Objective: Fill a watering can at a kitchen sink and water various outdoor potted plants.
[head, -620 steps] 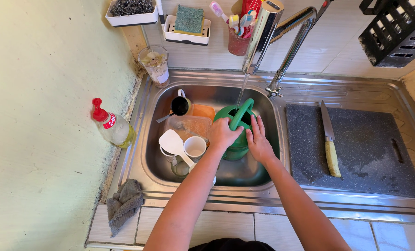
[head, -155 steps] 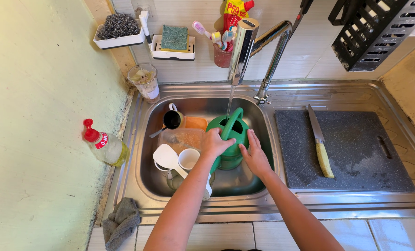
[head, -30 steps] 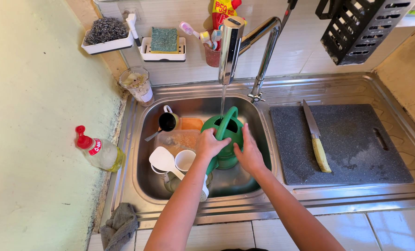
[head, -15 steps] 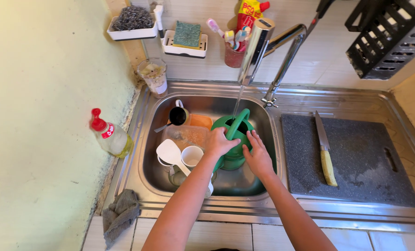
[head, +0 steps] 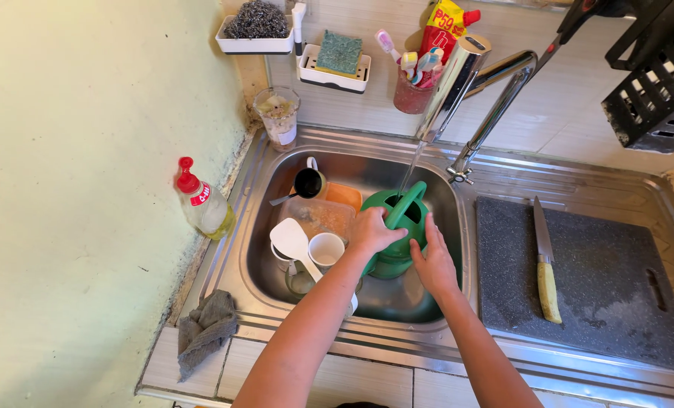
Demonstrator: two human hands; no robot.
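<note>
Both hands (head: 401,245) around green watering can (head: 401,227)

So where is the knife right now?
In the head view the knife lies on the dark cutting board, right of the sink, away from both hands.

Knife (head: 545,261) with yellow handle lies on dark cutting board (head: 616,302), right of basin. White spatula (head: 295,243), white cup (head: 326,248) and black mug (head: 307,183) sit in basin's left half. Red-capped bottle (head: 203,205) and grey rag (head: 205,331) rest on worktop, left.
</note>
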